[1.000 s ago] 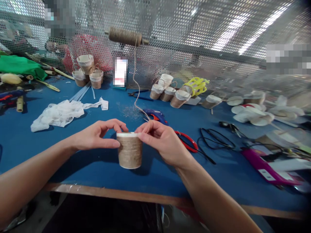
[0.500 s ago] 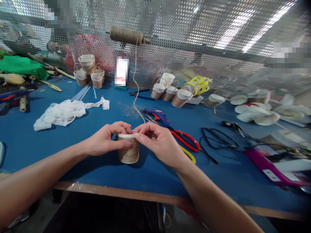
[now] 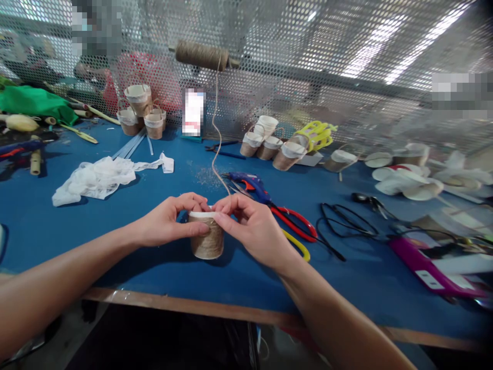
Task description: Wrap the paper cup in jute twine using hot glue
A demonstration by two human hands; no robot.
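Observation:
A small cup [image 3: 208, 244] wrapped in brown twine, with a white rim, stands at the table's front middle. My left hand [image 3: 169, 218] grips its left side, thumb on the outer wall and fingers over the rim; the fingertips are partly hidden inside. At the right of the rim, my right hand [image 3: 248, 221] is closed in a pinch on the twine [image 3: 219, 136], its thumb against the cup. That strand hangs slack from a spool [image 3: 201, 55] mounted on the mesh panel. Behind my right hand lie a blue glue gun [image 3: 252, 185] and scissors with red handles [image 3: 296, 226].
White gauzy fabric [image 3: 100, 180] lies left. Small twine baskets [image 3: 154, 127] stand at the back left, and several more cups [image 3: 287, 156] at the back right. Black cable [image 3: 346, 221] and a purple power strip [image 3: 416, 262] occupy the right. A yellow handle [image 3: 298, 246] lies beside my right wrist.
The cup has shifted slightly to the right and tilted or turned a little between my hands. Both hands keep nearly the same places and grips.

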